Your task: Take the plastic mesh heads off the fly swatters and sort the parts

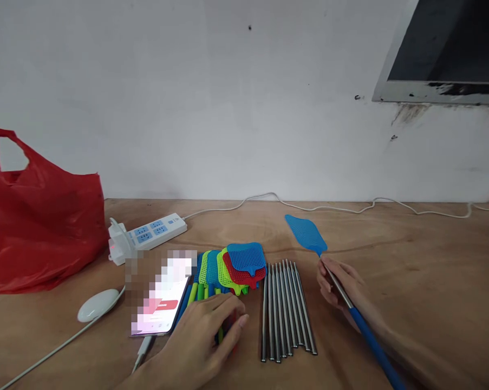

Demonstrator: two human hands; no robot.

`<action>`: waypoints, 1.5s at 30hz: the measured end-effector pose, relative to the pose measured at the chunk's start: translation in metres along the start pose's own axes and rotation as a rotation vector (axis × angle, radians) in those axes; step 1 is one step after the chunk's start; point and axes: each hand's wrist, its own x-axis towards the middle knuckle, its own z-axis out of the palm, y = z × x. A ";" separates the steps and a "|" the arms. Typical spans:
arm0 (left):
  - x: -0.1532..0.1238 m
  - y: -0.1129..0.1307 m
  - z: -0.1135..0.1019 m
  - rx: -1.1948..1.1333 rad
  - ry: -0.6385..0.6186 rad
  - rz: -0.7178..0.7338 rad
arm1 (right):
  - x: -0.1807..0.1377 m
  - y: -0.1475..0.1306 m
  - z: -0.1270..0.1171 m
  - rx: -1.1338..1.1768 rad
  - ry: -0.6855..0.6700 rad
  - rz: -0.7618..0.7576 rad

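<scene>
A blue fly swatter point(307, 233) is in my right hand point(344, 281), its perforated head tilted up to the left. My fingers close around its metal rod near the head, and its blue grip point(376, 346) runs down toward the lower right. My left hand point(207, 336) is over loose coloured handle grips point(199, 292), fingers curved, with thumb and index finger apart; its other fingertips are hidden. Several fly swatter heads point(244, 257) in blue, red, yellow-green and teal overlap beyond it. Metal rods point(285, 314) lie side by side between my hands.
To the left are a lit phone point(163, 303) on a charging cable, a white mouse-shaped object point(98, 304) and a white power strip point(158, 227). A red plastic bag point(45, 227) stands at the far left. A white cord point(325, 207) runs along the wall.
</scene>
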 end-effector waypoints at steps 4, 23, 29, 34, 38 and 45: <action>0.002 -0.007 0.003 0.134 0.038 -0.024 | 0.020 0.009 -0.022 -0.624 0.159 -0.374; 0.004 -0.020 0.005 0.487 -0.017 -0.223 | 0.023 0.007 -0.040 -1.456 0.302 -0.480; 0.004 -0.016 0.007 0.469 -0.076 -0.248 | 0.002 0.004 -0.014 -1.337 -0.054 -0.610; 0.006 -0.014 0.007 0.445 -0.090 -0.259 | -0.005 0.003 -0.005 -1.342 -0.167 -0.515; 0.006 -0.013 0.006 0.417 -0.098 -0.252 | -0.006 0.001 -0.005 -1.367 -0.147 -0.449; 0.005 -0.009 0.005 0.357 -0.126 -0.299 | -0.008 -0.001 -0.002 -1.364 -0.143 -0.419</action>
